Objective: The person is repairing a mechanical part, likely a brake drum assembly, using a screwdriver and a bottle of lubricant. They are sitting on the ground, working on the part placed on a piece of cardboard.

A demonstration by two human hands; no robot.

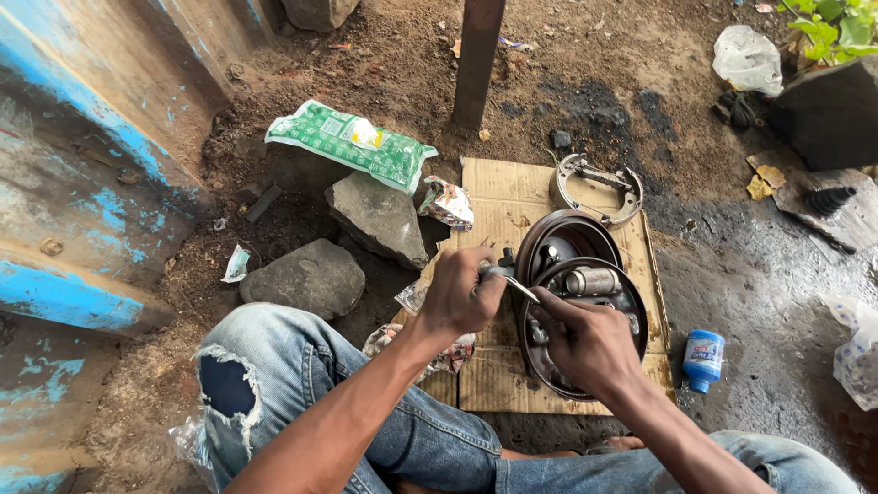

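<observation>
Down at the near edge, two knees in torn blue jeans [302, 384] frame the view, the forearms reaching up from them toward twelve o'clock. The left hand [460, 295] is curled into a fist around the handle of a screwdriver [512, 284]; its fingers are pressed together on the grip, and the bright shaft pokes out toward four o'clock, its long axis running from the fist down to the right. The right hand [590, 343] lies just at four o'clock of that tip, resting on the round brake plate [631, 306], fingers bent and close together against the metal; what they pinch, if anything, I cannot tell, since the back of the hand covers it. The right hand is the nearer one to the plate, which sits on a sheet of cardboard [494, 187]. On the plate, at twelve o'clock of the right hand, lies a small silver cylinder [593, 281], its long axis across, nine to three. The tool tip almost meets the right forefinger; whether they touch is hard to make out.

Farther out, a second dark round plate [558, 240] peeks from behind the first, half hidden. Beyond it at twelve o'clock lies a pair of curved brake shoes [599, 187]. A small blue bottle [702, 359] stands at three o'clock, well apart, and grey stones [306, 274] lie at nine o'clock.
</observation>
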